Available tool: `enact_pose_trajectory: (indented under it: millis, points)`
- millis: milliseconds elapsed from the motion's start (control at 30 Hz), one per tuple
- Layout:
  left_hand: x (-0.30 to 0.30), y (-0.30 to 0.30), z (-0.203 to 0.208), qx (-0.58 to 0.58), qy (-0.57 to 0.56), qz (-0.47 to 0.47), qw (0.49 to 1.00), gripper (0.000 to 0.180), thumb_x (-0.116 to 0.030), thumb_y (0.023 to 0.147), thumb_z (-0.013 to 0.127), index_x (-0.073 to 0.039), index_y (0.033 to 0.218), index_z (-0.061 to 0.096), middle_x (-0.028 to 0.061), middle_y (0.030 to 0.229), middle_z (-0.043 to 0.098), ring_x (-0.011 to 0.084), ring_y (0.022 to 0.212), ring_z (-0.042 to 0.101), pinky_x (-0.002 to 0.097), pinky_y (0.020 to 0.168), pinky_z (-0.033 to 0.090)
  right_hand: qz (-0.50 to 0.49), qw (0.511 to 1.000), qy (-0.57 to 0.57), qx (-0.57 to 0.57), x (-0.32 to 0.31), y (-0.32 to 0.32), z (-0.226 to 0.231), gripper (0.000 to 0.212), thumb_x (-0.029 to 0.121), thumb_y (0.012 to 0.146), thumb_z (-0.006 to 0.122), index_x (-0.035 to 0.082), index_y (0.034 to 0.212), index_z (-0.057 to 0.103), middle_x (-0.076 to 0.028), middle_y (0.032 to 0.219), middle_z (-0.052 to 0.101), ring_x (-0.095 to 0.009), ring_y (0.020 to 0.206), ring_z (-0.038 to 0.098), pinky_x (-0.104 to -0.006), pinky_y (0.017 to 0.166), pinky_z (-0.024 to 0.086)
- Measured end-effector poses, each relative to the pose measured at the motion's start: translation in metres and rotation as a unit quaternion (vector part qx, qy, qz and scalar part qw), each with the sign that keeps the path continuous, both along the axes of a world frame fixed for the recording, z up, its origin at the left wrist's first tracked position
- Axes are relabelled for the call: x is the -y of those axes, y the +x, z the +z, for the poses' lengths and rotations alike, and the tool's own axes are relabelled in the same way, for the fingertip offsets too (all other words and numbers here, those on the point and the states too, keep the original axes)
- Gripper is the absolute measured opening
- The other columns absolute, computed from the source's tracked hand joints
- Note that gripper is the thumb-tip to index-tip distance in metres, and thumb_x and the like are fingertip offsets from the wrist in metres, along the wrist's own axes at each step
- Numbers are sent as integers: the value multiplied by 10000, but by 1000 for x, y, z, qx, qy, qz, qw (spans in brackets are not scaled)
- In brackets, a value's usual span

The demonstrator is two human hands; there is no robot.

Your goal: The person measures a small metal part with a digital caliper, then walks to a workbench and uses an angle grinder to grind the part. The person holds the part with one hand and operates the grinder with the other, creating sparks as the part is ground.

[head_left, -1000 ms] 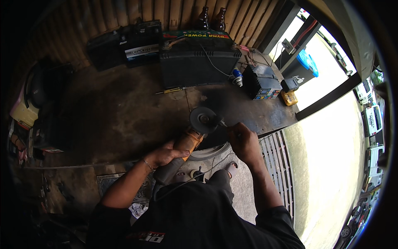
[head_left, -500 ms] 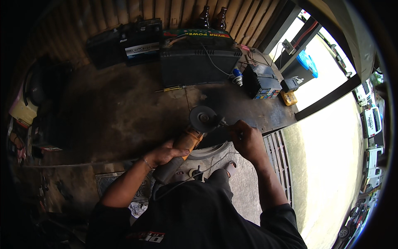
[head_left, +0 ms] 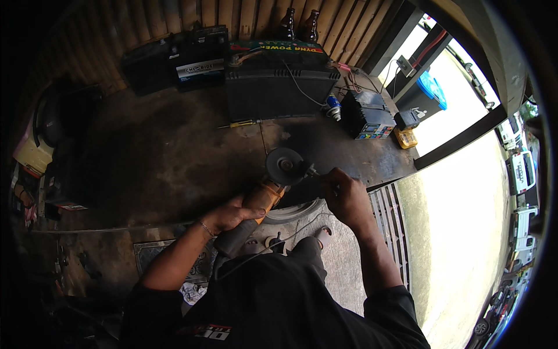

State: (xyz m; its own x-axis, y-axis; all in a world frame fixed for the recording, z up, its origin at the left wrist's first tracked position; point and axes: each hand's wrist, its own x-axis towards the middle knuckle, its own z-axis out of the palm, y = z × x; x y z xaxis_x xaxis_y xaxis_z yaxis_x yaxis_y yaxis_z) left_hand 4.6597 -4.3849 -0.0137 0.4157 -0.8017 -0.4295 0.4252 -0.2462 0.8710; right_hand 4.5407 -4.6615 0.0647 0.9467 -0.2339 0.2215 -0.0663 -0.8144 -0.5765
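My left hand is wrapped round an orange and black angle grinder, thumb along the top of its body. At the grinder's far end a dark round disc faces up, over the bench's front part. In the fingers of my right hand is a small dark metal piece, held at the disc's right edge. It looks to be touching the disc or very close to it; its exact kind is too small to tell. A grey cord trails from the grinder's rear.
On the wooden bench stand a large black battery, a smaller battery, a black box-shaped unit and a blue spray can. A yellow-handled screwdriver lies before them. Below right is a metal grating.
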Motion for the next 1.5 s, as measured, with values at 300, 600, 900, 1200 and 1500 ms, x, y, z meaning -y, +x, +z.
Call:
enact_pose_trajectory:
  millis: [300,600,900,1200,1500]
  points:
    - [0,0,-1,-1,-10,-2,1000,628,-231,930,757,-21,1434,446,103,1162,639,171,966,668,341,815,586,-61,997,42,-8,-13,-2,-16,106,167,939,635,81,989,673,-173,832,718,-409,801,701,-481,680,542]
    - [1,0,-1,4,-7,-6,1000,637,-230,929,758,-24,1443,443,86,1192,630,163,1013,649,340,842,574,-74,994,64,44,-14,-3,-37,107,133,912,683,49,974,656,-197,824,705,-408,785,701,-443,662,548]
    - [1,-2,-1,-17,-8,9,1000,585,-210,931,744,-36,1422,476,76,1146,640,150,967,655,326,803,573,-97,990,81,66,-18,-7,-50,97,114,909,689,51,979,662,-193,788,688,-380,720,698,-425,621,528]
    - [0,-2,-2,7,-7,5,1000,607,-255,933,745,-32,1425,468,72,1138,640,134,960,646,317,807,572,-96,988,90,77,-18,-11,-53,101,131,909,696,49,959,662,-190,777,684,-363,695,696,-413,608,525]
    - [-1,-2,-4,10,-2,4,1000,585,-267,945,733,-28,1414,478,63,1131,638,124,962,637,304,804,564,-91,993,59,49,-16,-13,-42,108,128,896,700,52,968,673,-195,807,701,-394,743,700,-436,629,537]
